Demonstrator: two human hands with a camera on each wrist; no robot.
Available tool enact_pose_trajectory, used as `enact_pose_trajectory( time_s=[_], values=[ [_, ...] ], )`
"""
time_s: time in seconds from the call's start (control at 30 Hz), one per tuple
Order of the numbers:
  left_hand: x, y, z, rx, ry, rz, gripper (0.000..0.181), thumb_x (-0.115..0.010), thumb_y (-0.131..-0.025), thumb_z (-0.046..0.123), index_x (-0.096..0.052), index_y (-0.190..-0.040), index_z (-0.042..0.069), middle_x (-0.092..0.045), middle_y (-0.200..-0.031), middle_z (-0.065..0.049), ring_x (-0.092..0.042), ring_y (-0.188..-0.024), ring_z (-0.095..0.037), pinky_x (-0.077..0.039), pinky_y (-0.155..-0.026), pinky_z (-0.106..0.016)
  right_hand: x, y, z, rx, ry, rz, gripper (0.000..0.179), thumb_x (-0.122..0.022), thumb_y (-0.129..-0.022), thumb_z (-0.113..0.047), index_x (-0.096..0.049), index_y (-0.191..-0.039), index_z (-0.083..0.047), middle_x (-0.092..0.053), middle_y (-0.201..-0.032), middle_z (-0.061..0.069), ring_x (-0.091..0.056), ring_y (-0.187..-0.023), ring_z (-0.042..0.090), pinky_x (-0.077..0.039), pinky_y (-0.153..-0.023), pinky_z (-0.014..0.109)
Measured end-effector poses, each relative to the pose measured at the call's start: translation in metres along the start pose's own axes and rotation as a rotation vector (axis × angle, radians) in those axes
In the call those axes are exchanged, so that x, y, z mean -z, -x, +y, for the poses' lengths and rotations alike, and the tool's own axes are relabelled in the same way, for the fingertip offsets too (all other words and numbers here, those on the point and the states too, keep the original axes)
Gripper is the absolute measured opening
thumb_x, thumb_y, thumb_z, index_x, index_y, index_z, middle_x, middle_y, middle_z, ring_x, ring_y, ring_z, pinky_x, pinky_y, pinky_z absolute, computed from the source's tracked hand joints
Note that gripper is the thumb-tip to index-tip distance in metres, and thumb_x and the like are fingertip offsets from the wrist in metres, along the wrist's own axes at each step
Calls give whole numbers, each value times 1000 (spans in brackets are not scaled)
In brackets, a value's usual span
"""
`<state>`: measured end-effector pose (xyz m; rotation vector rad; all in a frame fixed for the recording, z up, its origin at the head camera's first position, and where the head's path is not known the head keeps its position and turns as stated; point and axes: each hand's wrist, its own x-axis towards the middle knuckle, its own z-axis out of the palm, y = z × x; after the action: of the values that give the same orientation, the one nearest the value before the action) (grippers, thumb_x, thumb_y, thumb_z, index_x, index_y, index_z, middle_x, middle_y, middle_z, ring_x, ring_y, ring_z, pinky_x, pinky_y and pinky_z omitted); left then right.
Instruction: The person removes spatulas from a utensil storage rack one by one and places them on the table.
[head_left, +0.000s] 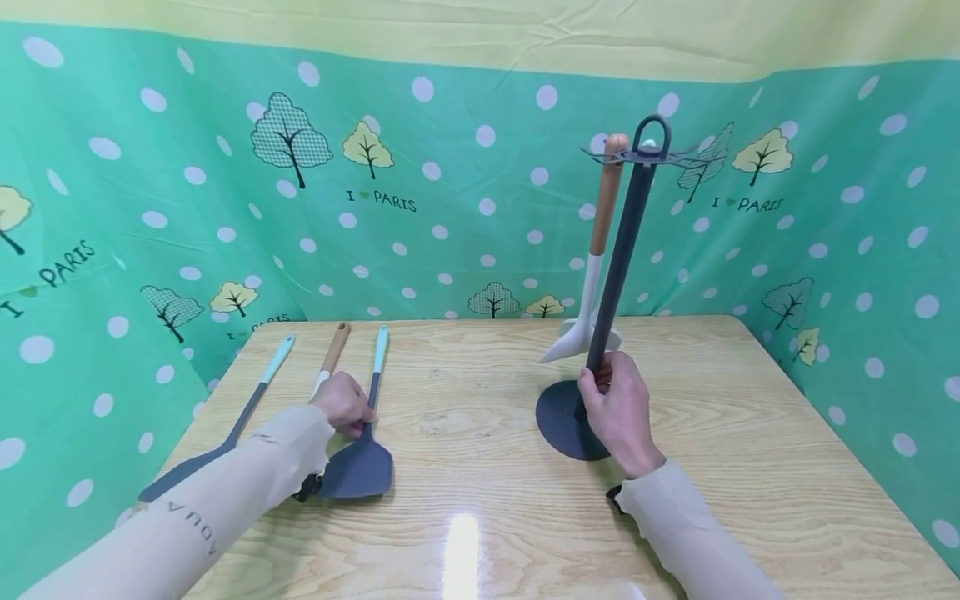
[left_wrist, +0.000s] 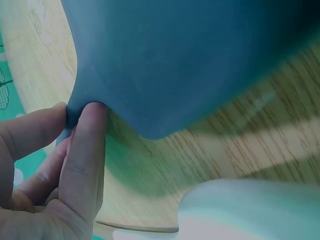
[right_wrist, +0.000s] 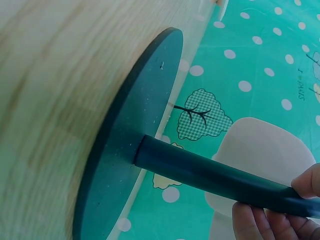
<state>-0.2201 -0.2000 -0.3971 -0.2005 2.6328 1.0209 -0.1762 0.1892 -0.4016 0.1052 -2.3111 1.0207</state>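
Note:
My left hand (head_left: pixel 345 404) pinches the neck of a dark grey spatula (head_left: pixel 362 468) with a mint handle, its blade toward me over the table's left side. In the left wrist view, thumb and fingers close round that neck, just behind the blade (left_wrist: pixel 150 60). My right hand (head_left: pixel 621 412) grips the lower pole of a black utensil stand (head_left: pixel 624 242), fingers on one side and thumb on the other. From the hook ring at its top hangs a white ladle-like utensil (head_left: pixel 576 340) with a wooden handle; another pale head shows partly hidden behind the pole.
Left of the held spatula lie a white utensil with a wooden handle (head_left: pixel 336 346), partly hidden by my left arm, and a second grey spatula (head_left: pixel 247 412) with a mint handle. The stand's round base (head_left: pixel 562 421) rests on the wooden table (head_left: pixel 465 433). A green dotted curtain (head_left: pixel 450 200) encloses the back and sides.

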Motion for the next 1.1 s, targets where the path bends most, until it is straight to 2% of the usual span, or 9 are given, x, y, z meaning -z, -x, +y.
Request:
enact_pose_trajectory(
  time_s=[0.2, 0.63, 0.9, 1.1],
  values=[
    [1, -3, 1, -11, -54, -10, 16, -73, -78, 0, -62, -67, 0, -63, -61, -12, -63, -49, -16, -55, -50, -28, 0, 0, 1, -9, 7, -4, 15, -58, -92, -15, -54, -100, -3, -55, -90, 9, -57, -76, 20, -51, -67, 36],
    [1, -9, 3, 21, -130, -24, 13, -73, -79, 1, -63, -72, -1, -63, -60, -11, -63, -49, -15, -55, -50, -26, -1, 0, 2, -6, 5, -6, 15, -58, -92, -15, -53, -100, -3, -55, -90, 9, -57, -76, 20, -51, -67, 36],
    [2, -7, 5, 5, -177, -24, 15, -73, -79, 3, -61, -72, -2, -64, -59, -11, -64, -49, -15, -55, -51, -26, -1, 1, 1, 3, 6, 1, 15, -58, -92, -15, -54, -100, -3, -55, -90, 9, -57, -76, 20, -51, -67, 36],
    [2, -3, 4, -4, -172, -17, 17, -73, -80, 4, -59, -75, -2, -64, -61, -12, -65, -49, -16, -55, -50, -26, -1, 1, 1, 9, 8, 3, 16, -58, -92, -15, -54, -100, -2, -55, -90, 9, -57, -76, 21, -51, -67, 37]
  ],
)
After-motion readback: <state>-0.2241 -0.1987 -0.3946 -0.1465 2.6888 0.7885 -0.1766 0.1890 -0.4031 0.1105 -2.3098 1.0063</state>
